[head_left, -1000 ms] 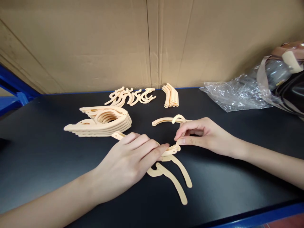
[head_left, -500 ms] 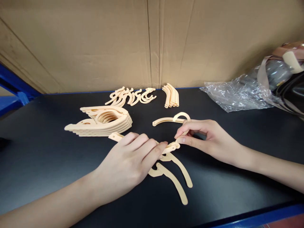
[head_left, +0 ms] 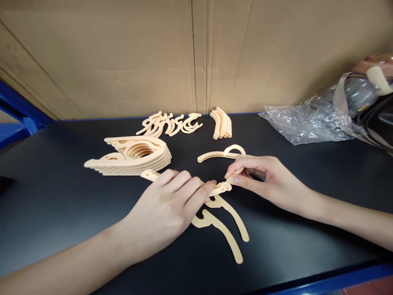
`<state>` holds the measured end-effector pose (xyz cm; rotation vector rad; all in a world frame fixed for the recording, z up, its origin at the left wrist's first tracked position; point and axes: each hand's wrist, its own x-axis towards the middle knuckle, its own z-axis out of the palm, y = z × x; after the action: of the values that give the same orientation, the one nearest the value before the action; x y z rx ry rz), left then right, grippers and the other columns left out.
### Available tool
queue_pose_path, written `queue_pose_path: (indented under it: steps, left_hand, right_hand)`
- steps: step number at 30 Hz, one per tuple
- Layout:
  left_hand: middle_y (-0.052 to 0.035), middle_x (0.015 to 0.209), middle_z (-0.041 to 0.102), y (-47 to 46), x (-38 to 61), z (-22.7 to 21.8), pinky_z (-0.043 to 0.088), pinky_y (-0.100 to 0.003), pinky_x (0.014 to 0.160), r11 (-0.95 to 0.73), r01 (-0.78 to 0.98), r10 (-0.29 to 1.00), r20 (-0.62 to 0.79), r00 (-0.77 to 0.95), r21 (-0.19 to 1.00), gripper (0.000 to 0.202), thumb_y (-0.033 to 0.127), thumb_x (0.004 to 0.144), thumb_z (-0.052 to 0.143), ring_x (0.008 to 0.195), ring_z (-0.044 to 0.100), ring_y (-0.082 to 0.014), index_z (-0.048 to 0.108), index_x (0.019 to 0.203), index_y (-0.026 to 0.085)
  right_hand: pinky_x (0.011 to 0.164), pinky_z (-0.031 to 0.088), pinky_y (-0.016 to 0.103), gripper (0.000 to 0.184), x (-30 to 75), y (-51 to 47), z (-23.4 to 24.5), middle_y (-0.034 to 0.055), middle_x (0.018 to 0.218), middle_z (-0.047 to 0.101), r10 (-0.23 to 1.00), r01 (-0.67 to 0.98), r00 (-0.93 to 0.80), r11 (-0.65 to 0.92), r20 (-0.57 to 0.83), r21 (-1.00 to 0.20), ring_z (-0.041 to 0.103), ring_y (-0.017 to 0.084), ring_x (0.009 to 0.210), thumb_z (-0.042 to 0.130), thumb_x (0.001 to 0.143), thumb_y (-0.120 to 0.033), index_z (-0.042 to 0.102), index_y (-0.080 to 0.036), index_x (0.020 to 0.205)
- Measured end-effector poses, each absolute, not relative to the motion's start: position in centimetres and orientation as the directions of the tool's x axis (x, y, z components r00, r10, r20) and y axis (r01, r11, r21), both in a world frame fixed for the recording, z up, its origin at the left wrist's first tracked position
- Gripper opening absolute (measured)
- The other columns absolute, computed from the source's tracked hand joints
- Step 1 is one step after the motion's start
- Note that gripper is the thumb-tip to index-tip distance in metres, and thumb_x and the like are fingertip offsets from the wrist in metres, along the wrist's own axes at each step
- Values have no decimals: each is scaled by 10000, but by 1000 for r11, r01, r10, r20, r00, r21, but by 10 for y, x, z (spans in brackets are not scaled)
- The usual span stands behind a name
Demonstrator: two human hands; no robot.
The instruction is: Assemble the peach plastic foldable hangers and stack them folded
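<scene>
Hook (head_left: 235,147) shifted rightward, right hand (head_left: 260,178) pinching it, left hand (head_left: 172,205) gripping cream bar (head_left: 150,175), black tabletop (head_left: 291,241), cardboard (head_left: 123,53) behind

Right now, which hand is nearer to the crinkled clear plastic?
Right: the right hand is in front of the clear plastic, slightly leftward; the left hand is farther left.

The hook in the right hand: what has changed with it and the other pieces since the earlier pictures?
The hook seems to have turned in the right hand; more of its curve shows, reaching farther right. The pale strip under the left hand has shifted slightly left. Nothing was taken hold of or let go. The stacked hangers stayed put.
</scene>
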<state>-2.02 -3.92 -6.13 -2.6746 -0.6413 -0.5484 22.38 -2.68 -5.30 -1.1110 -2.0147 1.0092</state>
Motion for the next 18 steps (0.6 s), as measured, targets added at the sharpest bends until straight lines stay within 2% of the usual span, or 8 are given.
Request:
queue_pose_path:
  steps: [8, 14, 18]
  left_hand:
    - [-42, 838, 627, -40, -19, -62, 298, -327, 645, -831, 505, 373, 439, 817, -235, 328, 55, 997, 344, 746, 463, -191, 611, 1186, 70]
    - [-42, 808, 636, -40, -18, -57, 327, -319, 632, -816, 516, 376, 439, 816, -261, 291, 53, 985, 387, 719, 475, -194, 617, 1165, 44]
    - [-41, 799, 629, -41, -18, -55, 349, -326, 616, -788, 557, 410, 451, 792, -262, 256, 85, 974, 447, 702, 489, -202, 606, 1171, 44]
  right_hand:
    - [609, 422, 231, 136, 221, -27, -55, -45, 800, 647, 876, 402, -457, 357, 153, -843, 543, 91, 685, 655, 900, -350, 707, -229, 866]
    - [565, 402, 221, 134, 222, -30, -55, -54, 781, 644, 874, 419, -438, 407, 212, -811, 512, 78, 633, 635, 918, -334, 708, -236, 861]
    - [562, 424, 225, 152, 223, -32, -52, -45, 809, 666, 863, 462, -438, 458, 253, -760, 546, 86, 631, 606, 937, -343, 706, -257, 1012]
